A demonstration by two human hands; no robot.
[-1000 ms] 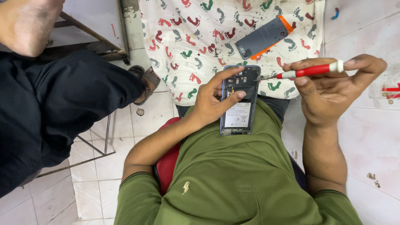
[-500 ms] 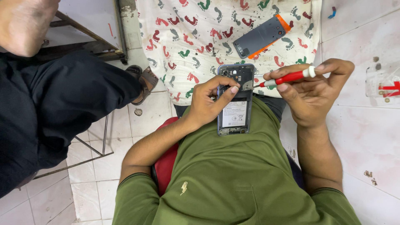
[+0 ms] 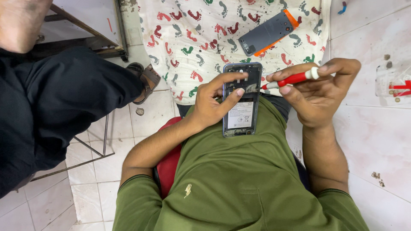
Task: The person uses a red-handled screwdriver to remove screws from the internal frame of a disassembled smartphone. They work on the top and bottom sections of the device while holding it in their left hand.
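The phone [image 3: 242,100] lies opened, back off, battery and boards showing, propped on the green-shirted lap at the near edge of the cloth [image 3: 201,38]. The left hand [image 3: 214,105] steadies it from the left, fingers curled over the upper part and fingertips pressing on the inner frame, likely so the body does not slide while the tool works. The right hand [image 3: 317,92] comes in from the phone's right, pinched shut round a red screwdriver [image 3: 295,78] with a white cap; its tip touches the upper right of the phone's innards, and the thumb and forefinger hold the shaft like a pen, which seems to suit fine turning.

Beyond the phone, further up the cloth, rests the back cover [image 3: 267,33], dark grey with an orange piece under it, well apart from both hands and out of harm's way. The footprint-patterned cloth probably keeps small parts from rolling off. To the phone's right is pale surface with a clear bag [image 3: 391,81] holding red bits near the frame's edge; there is bare room between it and the right hand. To the phone's left sits another person in dark clothes [image 3: 55,102], a sandal [image 3: 145,81] just beside the cloth's edge, so room that way is tight.
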